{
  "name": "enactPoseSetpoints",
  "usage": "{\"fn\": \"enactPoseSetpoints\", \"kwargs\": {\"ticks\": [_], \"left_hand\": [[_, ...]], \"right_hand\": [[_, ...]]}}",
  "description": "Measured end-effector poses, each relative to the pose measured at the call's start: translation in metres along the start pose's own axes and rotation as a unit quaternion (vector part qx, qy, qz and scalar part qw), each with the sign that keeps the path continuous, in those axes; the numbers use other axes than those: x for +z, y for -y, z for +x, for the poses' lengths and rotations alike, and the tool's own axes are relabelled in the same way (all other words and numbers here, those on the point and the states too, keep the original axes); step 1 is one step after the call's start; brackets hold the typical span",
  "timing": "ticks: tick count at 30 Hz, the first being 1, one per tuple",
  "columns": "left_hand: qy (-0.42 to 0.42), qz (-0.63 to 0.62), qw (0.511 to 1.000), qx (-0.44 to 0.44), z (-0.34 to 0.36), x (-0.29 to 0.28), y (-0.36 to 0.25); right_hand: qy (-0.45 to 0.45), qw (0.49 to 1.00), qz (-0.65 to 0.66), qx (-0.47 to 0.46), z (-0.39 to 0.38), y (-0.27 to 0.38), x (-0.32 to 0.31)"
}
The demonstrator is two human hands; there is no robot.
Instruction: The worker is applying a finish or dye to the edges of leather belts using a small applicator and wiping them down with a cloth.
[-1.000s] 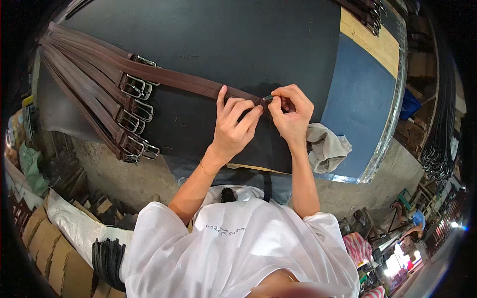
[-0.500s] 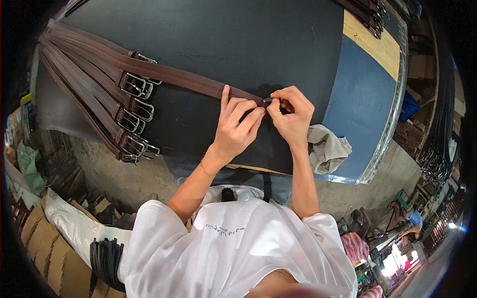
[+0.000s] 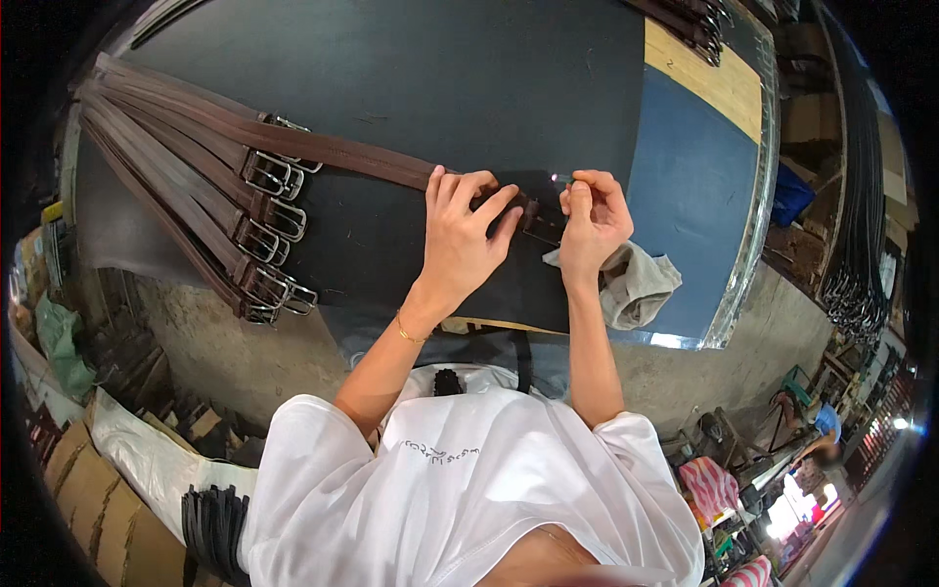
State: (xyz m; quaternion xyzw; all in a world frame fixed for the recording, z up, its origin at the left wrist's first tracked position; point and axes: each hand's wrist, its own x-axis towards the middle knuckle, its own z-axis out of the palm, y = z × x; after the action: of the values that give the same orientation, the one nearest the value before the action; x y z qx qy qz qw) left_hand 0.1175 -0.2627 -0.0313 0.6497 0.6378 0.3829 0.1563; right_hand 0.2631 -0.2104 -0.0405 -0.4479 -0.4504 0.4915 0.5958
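Observation:
A brown leather belt [image 3: 367, 162] runs from the left across the black table top and passes under my left hand [image 3: 465, 220]. That hand rests over the belt with its fingers spread. Beyond its fingertips is the belt's buckle end [image 3: 541, 227], dark and partly in shadow. My right hand [image 3: 597, 220], raised just right of the buckle, pinches a small dark stick-like thing [image 3: 562, 179] with a bright pinkish tip. Most of this thing is hidden by my fingers. Below the right hand lies a crumpled grey cloth [image 3: 641, 284].
Several brown belts with metal buckles [image 3: 272, 171] fan out at the left. More belts [image 3: 696, 29] lie at the far right, near a yellow board [image 3: 699, 73] and a blue sheet [image 3: 694, 205]. Black straps [image 3: 861, 235] hang beyond the table's right edge.
My right hand has drawn away to the right with the small thing, whose tip now shows bright. My left hand's fingers have spread, and the belt's buckle end has come into sight.

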Motion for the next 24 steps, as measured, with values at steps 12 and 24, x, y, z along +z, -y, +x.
{"fn": "enactPoseSetpoints", "kwargs": {"ticks": [12, 24], "left_hand": [[0.039, 0.073, 0.995, 0.064, -0.005, 0.010, -0.010], [0.042, 0.077, 0.994, 0.063, 0.009, 0.008, -0.010]], "right_hand": [[-0.012, 0.993, -0.113, 0.026, -0.020, 0.004, -0.008], [-0.034, 0.997, -0.028, 0.067, -0.020, -0.012, -0.020]]}}
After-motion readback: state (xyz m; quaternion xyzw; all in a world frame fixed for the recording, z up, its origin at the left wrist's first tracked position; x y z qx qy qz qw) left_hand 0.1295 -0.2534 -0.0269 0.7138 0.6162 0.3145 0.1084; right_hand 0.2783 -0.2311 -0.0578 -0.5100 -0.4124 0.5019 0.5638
